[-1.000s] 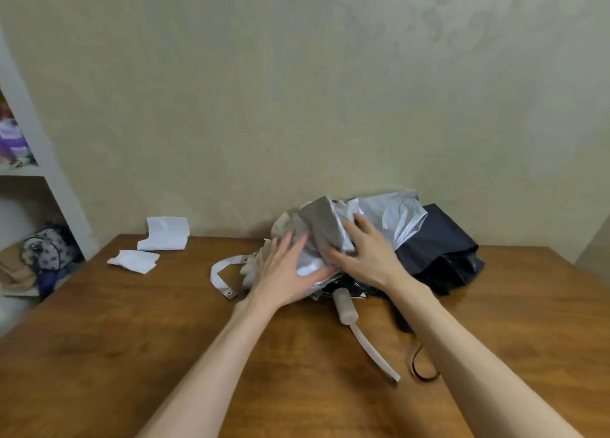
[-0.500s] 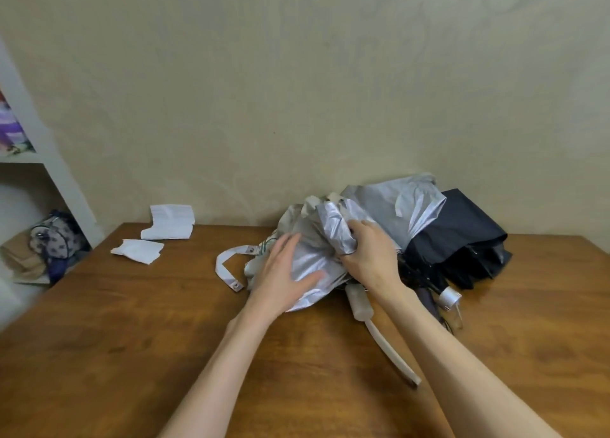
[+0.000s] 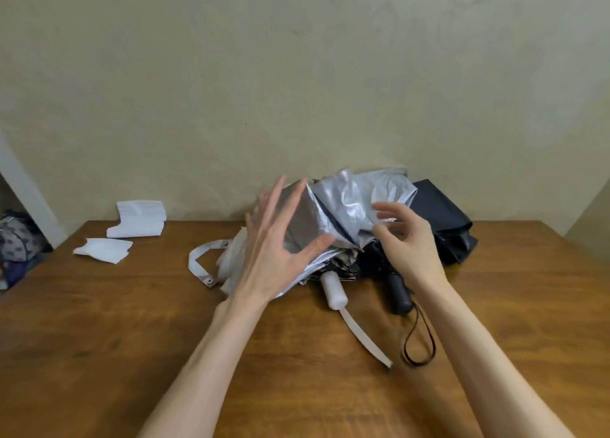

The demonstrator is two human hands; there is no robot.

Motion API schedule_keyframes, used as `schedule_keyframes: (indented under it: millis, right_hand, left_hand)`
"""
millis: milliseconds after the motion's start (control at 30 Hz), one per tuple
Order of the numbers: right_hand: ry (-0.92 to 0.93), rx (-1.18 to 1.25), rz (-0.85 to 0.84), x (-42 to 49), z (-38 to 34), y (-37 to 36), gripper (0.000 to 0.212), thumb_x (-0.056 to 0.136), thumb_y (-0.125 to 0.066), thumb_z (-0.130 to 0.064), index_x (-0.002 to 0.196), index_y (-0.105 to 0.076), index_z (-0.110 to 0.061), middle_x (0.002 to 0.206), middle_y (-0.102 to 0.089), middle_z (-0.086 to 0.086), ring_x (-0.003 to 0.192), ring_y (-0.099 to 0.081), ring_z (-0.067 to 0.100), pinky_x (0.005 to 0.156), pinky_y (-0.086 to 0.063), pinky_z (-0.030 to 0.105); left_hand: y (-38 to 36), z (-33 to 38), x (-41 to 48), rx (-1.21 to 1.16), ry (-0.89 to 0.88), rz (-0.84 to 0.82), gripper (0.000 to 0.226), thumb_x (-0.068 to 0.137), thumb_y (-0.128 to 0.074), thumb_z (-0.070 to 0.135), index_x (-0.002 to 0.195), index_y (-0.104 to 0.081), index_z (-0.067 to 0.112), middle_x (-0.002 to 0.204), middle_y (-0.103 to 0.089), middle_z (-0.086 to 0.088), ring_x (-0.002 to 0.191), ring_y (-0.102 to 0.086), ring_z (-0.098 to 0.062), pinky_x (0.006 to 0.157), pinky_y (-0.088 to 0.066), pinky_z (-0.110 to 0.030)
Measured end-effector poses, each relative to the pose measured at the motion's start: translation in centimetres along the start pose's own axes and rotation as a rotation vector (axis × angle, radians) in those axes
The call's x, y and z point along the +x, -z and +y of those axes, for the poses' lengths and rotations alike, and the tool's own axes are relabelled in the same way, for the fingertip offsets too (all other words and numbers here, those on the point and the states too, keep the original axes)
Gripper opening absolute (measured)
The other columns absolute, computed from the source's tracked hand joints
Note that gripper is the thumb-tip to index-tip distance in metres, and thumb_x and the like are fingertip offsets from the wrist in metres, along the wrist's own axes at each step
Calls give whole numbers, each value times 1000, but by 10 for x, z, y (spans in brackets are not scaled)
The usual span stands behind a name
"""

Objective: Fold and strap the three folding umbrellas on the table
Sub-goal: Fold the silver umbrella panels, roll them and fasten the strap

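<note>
A heap of folding umbrellas lies at the back of the wooden table (image 3: 132,322). On top is a silver umbrella (image 3: 350,203) with crumpled canopy, a white handle (image 3: 334,293) and a long white wrist strap (image 3: 366,342). A dark navy umbrella (image 3: 442,219) lies behind it on the right, and a black handle (image 3: 398,295) with a cord loop points toward me. A white closing strap (image 3: 198,262) sticks out on the left. My left hand (image 3: 277,242) is spread with straight fingers over the silver canopy's left side. My right hand (image 3: 406,239) hovers at the canopy, fingers loosely curled, holding nothing.
Two pieces of white paper (image 3: 138,219) lie at the table's back left. A white shelf post (image 3: 26,193) stands at the far left with a patterned bag (image 3: 16,242) below it. A beige wall runs behind the table.
Both hands have let go of the silver canopy and lifted off it. My right hand released the fold it gripped. The black handle and its cord loop now show.
</note>
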State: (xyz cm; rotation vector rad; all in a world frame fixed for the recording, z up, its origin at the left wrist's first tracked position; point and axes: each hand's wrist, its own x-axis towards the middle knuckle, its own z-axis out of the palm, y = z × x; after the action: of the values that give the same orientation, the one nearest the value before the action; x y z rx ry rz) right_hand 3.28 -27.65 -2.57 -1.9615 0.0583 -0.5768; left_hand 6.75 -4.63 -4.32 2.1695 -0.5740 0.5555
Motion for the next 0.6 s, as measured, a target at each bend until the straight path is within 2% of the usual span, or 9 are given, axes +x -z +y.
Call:
schedule_keyframes:
  millis: [67,133,167,267,333,433,500,533,600]
  right_hand:
    - [-4,-224,-17,-5,17,-1,30,93,-71,-13,117,-72,-30,114,-66,-4,96,-65,7,82,-54,18]
    - [-32,-382,-44,-13,28,-2,27,92,-75,-19,118,-72,-25,109,-64,-2,94,-63,12,89,-57,35]
    - [-32,-394,-53,-17,31,-3,25,92,-76,-23,117,-72,-24,105,-65,-3,91,-62,12,89,-57,39]
    - [-30,-381,-131,-33,30,-17,18,90,-78,-39,100,-72,-27,87,-68,-10,78,-64,11,77,-58,40]
    - [-72,-407,-162,-39,32,-28,20,89,-77,-45,96,-68,-29,82,-67,-10,77,-65,12,72,-56,39]
    - [33,-458,58,-42,35,-33,16,90,-74,-24,97,-60,-22,89,-60,-6,80,-61,20,66,-49,39]
    - [235,-725,298,-37,41,-26,20,84,-72,-7,98,-60,-14,98,-60,4,92,-58,28,71,-48,42]
    - [285,-875,384,-32,43,-20,25,81,-73,-5,102,-62,-12,106,-61,9,101,-57,33,78,-48,44]
    - [247,-969,423,-21,47,-7,35,81,-80,-13,113,-65,-9,115,-62,15,110,-56,39,86,-44,48]
  left_hand:
    - [-12,4,9,189,-80,-86,83,89,-48,85,162,-19,57,175,11,22,163,13,-23,126,4,-68]
    - [-23,-1,15,333,-57,-197,74,94,-44,80,161,-28,54,177,8,17,163,13,-27,126,3,-71]
    - [-28,-5,16,371,-21,-245,72,95,-43,79,161,-30,53,177,5,15,164,11,-29,126,1,-72]
    - [-34,-19,15,367,100,-326,71,98,-43,76,163,-24,53,178,-7,8,164,7,-29,127,-2,-70]
    - [-35,-28,13,356,122,-312,69,101,-42,72,164,-24,50,177,-13,6,164,2,-26,128,-5,-69]
    - [-32,-36,10,351,129,-271,67,103,-42,67,165,-22,48,176,-19,8,164,-6,-25,128,-10,-66]
    - [-29,-38,10,347,144,-281,67,104,-41,65,165,-20,48,176,-18,9,164,-7,-26,129,-11,-64]
    - [-29,-39,10,348,150,-292,67,104,-41,66,165,-19,48,176,-17,10,164,-6,-26,130,-10,-63]
    - [-28,-36,11,336,146,-297,70,101,-37,70,165,-18,49,176,-16,10,164,-6,-26,130,-9,-64]
